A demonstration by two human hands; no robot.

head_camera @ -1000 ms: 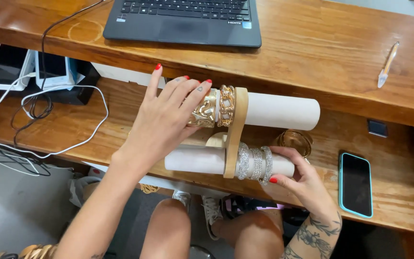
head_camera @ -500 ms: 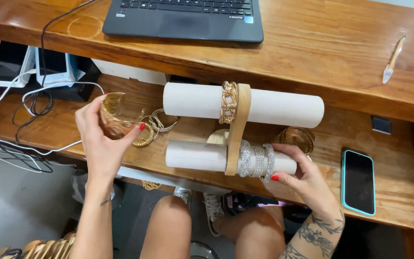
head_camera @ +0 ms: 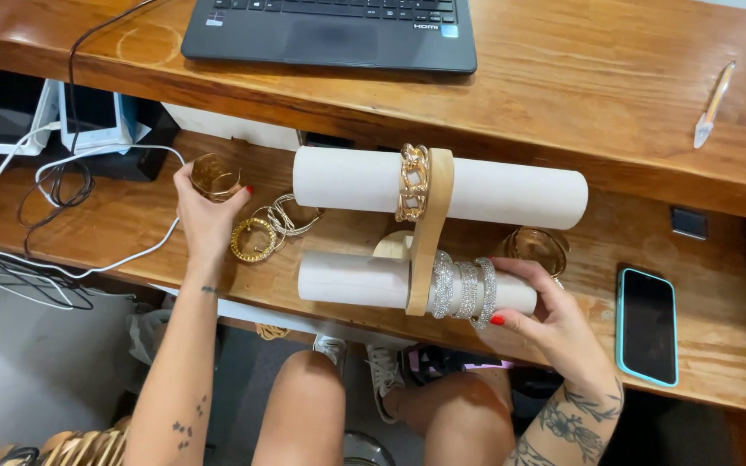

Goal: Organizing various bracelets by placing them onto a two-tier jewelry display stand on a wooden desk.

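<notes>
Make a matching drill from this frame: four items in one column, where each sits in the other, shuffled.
Items:
1. gold chain bracelet
2. sparkly silver bangles
3. gold cuff
4. phone

Places:
A. flat on the lower shelf, far right
B. on the upper white roll
C. in the left hand
D. on the lower white roll, by the right hand

Pairs: 1-B, 2-D, 3-C, 4-A
</notes>
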